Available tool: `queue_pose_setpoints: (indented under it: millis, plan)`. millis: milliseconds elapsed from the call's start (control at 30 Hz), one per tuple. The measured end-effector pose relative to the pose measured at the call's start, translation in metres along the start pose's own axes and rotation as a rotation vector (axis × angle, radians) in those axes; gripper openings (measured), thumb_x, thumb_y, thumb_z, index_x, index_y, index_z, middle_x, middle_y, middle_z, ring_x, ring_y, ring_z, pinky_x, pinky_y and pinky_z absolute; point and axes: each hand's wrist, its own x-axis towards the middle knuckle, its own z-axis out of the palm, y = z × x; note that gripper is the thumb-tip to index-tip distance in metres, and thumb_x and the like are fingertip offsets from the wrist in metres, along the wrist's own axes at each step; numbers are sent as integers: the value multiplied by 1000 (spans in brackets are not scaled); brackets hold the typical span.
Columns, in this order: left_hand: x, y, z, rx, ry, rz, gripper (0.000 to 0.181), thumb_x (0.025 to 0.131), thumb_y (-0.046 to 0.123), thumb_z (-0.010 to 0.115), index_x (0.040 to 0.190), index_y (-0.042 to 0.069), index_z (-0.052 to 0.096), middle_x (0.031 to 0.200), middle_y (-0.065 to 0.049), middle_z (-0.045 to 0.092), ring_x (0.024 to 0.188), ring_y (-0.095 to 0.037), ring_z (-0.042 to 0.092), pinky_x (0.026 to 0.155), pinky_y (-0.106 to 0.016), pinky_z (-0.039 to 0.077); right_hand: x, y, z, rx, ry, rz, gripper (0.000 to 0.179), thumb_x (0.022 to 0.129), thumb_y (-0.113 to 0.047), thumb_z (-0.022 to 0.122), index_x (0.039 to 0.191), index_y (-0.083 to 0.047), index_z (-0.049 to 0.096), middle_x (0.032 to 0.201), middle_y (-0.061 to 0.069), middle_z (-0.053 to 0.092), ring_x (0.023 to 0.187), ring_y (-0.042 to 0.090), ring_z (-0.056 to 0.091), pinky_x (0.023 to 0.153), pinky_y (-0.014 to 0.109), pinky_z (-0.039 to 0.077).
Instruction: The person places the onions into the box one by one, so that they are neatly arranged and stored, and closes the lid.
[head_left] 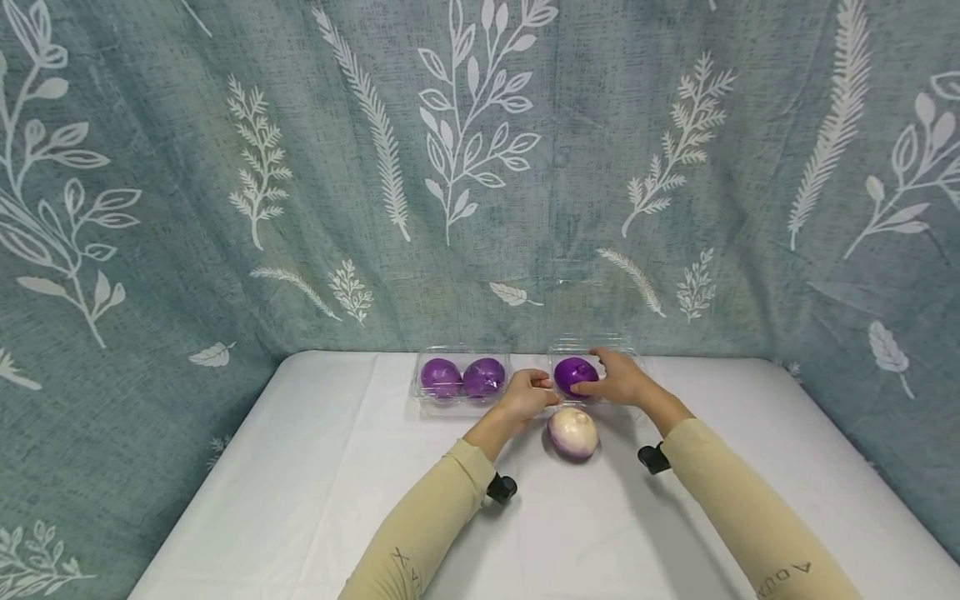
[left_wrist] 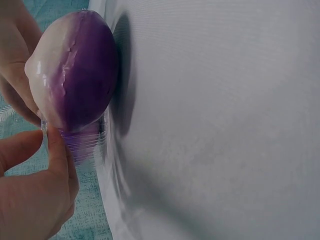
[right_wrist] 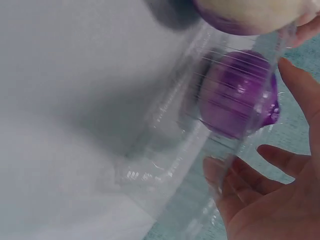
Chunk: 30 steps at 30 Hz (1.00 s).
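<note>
A purple onion (head_left: 575, 377) sits in the left part of a clear plastic container (right_wrist: 150, 175) at the table's far edge. My left hand (left_wrist: 42, 185) pinches the container's near rim between thumb and forefinger. My right hand (head_left: 618, 379) reaches over the container, fingers spread beside the onion. In the right wrist view, its fingertips (right_wrist: 212, 167) stand apart from the onion, by the clear wall, with the thumb near the rim. Just in front of the container lies a round turnip-like vegetable (head_left: 573, 433), half white and half purple, with a small nub.
To the left stands another clear container (head_left: 427, 408) with two purple onions (head_left: 483, 377) side by side inside. The white-covered table (head_left: 300, 475) ends at a blue-green curtain (head_left: 375, 275) with white leaf prints. A black wrist camera (head_left: 502, 488) hangs under the left forearm.
</note>
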Motion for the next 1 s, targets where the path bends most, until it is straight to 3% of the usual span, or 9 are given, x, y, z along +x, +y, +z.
queue_pose_setpoints:
  millis: [567, 1000]
  plan:
    - [-3, 4, -1, 32, -8, -14, 57, 85, -18, 63, 139, -20, 44, 124, -28, 55, 93, -21, 61, 91, -27, 60, -33, -12, -20, -25, 17, -87, 85, 92, -43, 75, 147, 12, 39, 138, 38, 50, 126, 53, 50, 103, 67, 48]
    - [-3, 5, 0, 27, -19, -19, 57, 86, -20, 60, 140, -20, 42, 118, -24, 55, 94, -24, 64, 93, -29, 60, -59, -10, -20, 39, 47, -150, 76, 94, -34, 75, 146, 11, 43, 138, 36, 51, 122, 54, 53, 101, 66, 50]
